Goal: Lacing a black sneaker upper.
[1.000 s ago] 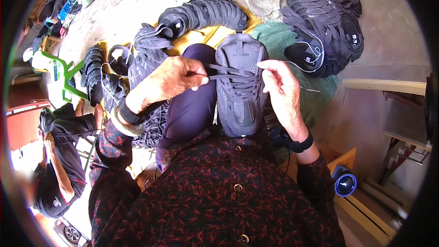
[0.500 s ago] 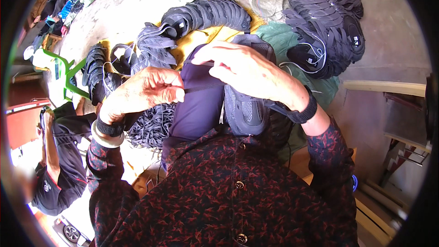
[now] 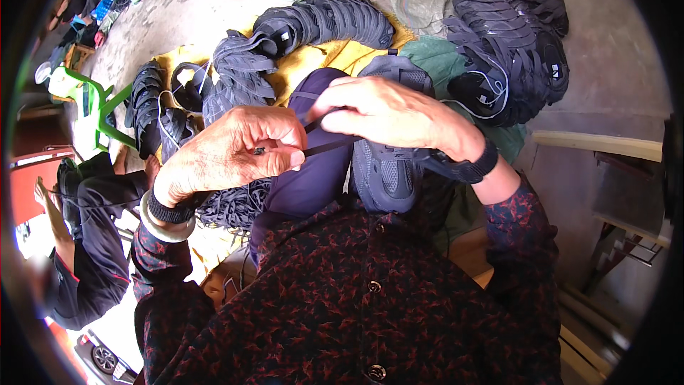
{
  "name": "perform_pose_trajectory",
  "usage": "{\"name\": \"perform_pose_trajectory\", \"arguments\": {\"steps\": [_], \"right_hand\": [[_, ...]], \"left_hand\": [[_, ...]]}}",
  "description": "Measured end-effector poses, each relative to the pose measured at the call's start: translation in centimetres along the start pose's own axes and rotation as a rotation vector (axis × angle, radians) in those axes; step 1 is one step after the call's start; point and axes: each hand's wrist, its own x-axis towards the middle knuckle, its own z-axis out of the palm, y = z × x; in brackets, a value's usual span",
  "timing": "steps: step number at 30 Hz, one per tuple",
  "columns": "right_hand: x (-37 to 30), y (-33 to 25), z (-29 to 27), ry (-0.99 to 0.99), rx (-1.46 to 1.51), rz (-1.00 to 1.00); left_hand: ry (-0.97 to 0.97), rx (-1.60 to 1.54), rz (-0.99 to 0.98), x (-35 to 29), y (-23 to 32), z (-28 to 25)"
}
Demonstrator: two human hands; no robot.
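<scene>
A dark flat shoelace (image 3: 331,146) runs between my two hands above my left thigh. Closed in a pinch, my left hand (image 3: 242,144) grips it between thumb and fingers. My right hand (image 3: 392,113) is also closed, thumb against fingers, with a bit of the lace at its fingertips. Below the right hand lies a dark grey shoe upper (image 3: 387,178) with mesh panels, resting on my lap; the hand and wrist hide its middle. Its far part shows beyond my knuckles.
Several dark shoe uppers form curved rows (image 3: 324,23) on a yellow sheet, with more piled at right (image 3: 509,21). A heap of black laces (image 3: 235,207) lies beside my left leg. A green plastic chair (image 3: 100,103) and a seated person (image 3: 96,242) are at left.
My left hand has moved right, close to my right hand. The right fingers have closed in, and a lace stretch now shows between both hands.
</scene>
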Motion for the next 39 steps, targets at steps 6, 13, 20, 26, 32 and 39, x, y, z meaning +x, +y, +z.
{"name": "perform_pose_trajectory", "arguments": {"steps": [6, 13, 20, 26, 32, 39], "right_hand": [[-4.6, 0.1, -4.2, 0.183, -0.397, 0.111], [-9.0, 0.4, -6.7, 0.269, -0.444, 0.315], [-9.5, -0.2, -6.0, 0.288, -0.437, 0.339], [-7.9, -1.0, -3.5, 0.231, -0.423, 0.27], [-6.0, 0.1, -1.5, 0.221, -0.434, 0.201], [-5.4, -0.1, -1.0, 0.202, -0.459, 0.247]], "left_hand": [[0.054, 0.208, 0.037, -1.5, -2.6, 0.4], [0.207, 0.456, -0.174, -4.3, -4.5, 0.8], [0.228, 0.459, -0.333, -5.8, -5.8, 0.1], [0.06, 0.715, -0.164, -5.0, -6.7, -0.5], [0.29, 0.238, -0.227, 3.1, -0.8, 2.9], [0.147, -0.074, -0.065, 8.3, -3.7, 4.5]]}}
